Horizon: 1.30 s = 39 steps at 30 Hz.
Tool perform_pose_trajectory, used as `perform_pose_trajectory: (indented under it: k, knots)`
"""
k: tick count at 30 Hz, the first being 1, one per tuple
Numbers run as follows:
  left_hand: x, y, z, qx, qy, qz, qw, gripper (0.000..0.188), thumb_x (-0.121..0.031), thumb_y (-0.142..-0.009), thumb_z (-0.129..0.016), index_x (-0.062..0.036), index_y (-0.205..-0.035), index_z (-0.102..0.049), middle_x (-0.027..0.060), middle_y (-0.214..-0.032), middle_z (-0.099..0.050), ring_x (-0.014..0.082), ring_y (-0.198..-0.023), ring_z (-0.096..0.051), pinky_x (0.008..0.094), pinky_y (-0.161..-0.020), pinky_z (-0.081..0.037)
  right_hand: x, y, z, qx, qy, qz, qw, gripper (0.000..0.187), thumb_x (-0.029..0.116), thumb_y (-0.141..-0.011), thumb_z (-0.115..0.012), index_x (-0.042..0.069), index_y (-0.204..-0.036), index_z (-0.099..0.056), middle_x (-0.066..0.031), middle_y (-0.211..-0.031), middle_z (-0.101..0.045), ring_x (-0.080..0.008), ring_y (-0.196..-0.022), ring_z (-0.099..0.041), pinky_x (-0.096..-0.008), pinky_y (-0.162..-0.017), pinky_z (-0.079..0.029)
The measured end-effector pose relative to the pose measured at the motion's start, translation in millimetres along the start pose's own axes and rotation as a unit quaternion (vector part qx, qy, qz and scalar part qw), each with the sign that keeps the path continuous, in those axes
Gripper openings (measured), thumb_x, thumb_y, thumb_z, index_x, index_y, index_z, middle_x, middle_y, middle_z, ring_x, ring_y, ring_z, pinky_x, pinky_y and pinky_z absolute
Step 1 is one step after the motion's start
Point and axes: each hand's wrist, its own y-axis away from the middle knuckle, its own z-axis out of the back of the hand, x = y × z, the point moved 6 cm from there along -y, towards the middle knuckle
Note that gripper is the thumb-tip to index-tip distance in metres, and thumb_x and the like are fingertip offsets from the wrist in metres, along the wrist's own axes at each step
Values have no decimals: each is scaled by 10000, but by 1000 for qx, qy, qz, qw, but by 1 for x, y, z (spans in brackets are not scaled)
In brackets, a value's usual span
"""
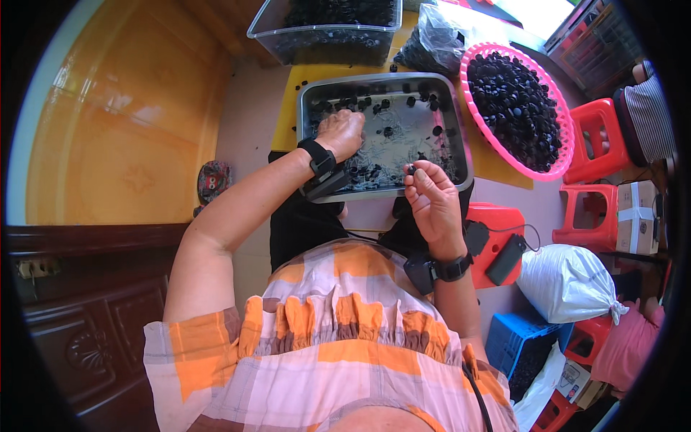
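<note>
A shallow metal tray (466,151) lies before me, with small black round parts (389,132) and many thin clear plastic pieces (381,160) scattered over its bottom. My left hand (342,135) reaches into the tray's left side. Its fingers are curled together, and whatever they grip is hidden beneath them. Over the tray's near right edge, my right hand (436,193) pinches a small black cap-like part (411,170) between thumb and fingers. Each wrist wears a black strap with a device.
Right of the tray, a pink basket (568,137) is heaped with black parts. Behind stand a clear plastic bin (324,43) and a plastic bag (434,43) of black pieces. Red stools (594,119), a white sack (568,284) and a blue crate (515,342) are at my right.
</note>
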Motion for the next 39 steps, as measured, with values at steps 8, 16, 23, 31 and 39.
perform_pose_trajectory:
  k: [8, 16, 23, 31, 39]
  knots:
    - [-36, 25, 21, 89, 406, -42, 909, 158, -70, -788, -668, -4, -890, -567, 18, -730, -549, 60, -631, -530, 199, -573, -461, 6, -9, -1, -5, -5, 16, 1000, 135, 19, -869, -583, 4, -1003, -580, -77, -913, -620, -127, -800, -606, -211, -688, -504]
    - [-51, 66, 22, 109, 589, -45, 800, 277, -66, -847, -615, 21, -1106, -573, 42, -941, -618, 62, -791, -586, 198, -730, -488, 1, -12, -11, 2, 59, 45, 997, 151, 23, -860, -599, -12, -1006, -590, -59, -892, -626, -115, -779, -616, -205, -665, -502]
    - [-36, 84, 16, 68, 577, -8, 814, 310, -70, -840, -633, 4, -1135, -574, 42, -929, -636, 74, -809, -605, 207, -740, -503, 2, 0, -26, -8, 228, 96, 969, 132, 20, -848, -617, -21, -974, -609, -40, -855, -627, -93, -739, -607, -197, -652, -491]
    - [-26, 102, 4, 58, 672, 19, 738, 243, -57, -848, -628, -13, -1083, -583, 31, -922, -643, 80, -768, -627, 183, -638, -509, -10, 5, -31, 8, 308, 128, 943, 121, -12, -835, -622, -24, -956, -609, -33, -826, -632, -67, -716, -578, -191, -618, -470]
    - [-13, 114, -20, 114, 808, 54, 576, 258, -77, -920, -516, 8, -1162, -544, 73, -1004, -619, 123, -900, -625, 252, -806, -534, -17, 10, -37, -4, 319, 115, 941, 117, -17, -832, -623, -24, -948, -611, -18, -833, -614, -57, -688, -550, -182, -603, -452]
